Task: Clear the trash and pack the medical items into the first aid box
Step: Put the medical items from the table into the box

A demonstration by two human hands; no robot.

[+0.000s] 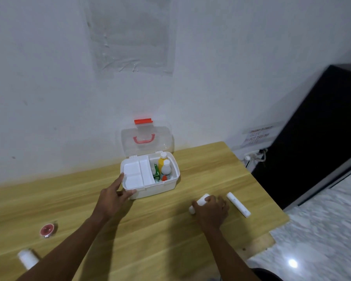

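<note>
The white first aid box (171,184) stands open on the wooden table, its clear lid (146,141) with red handle leaning back at the wall. A white tray fills its left half; a yellow bottle (163,162), a white bottle (166,169) and a green packet (156,173) lie in the right half. My left hand (115,196) rests against the box's front left corner, fingers spread. My right hand (211,210) is closed over a white bandage roll (201,200) on the table. A second white roll (238,204) lies just right of it.
A red round tape spool (47,230) sits near the table's left side and a white roll (27,258) lies at the front left. The table's right edge (272,199) drops to a marbled floor. A black cabinet (316,128) stands to the right.
</note>
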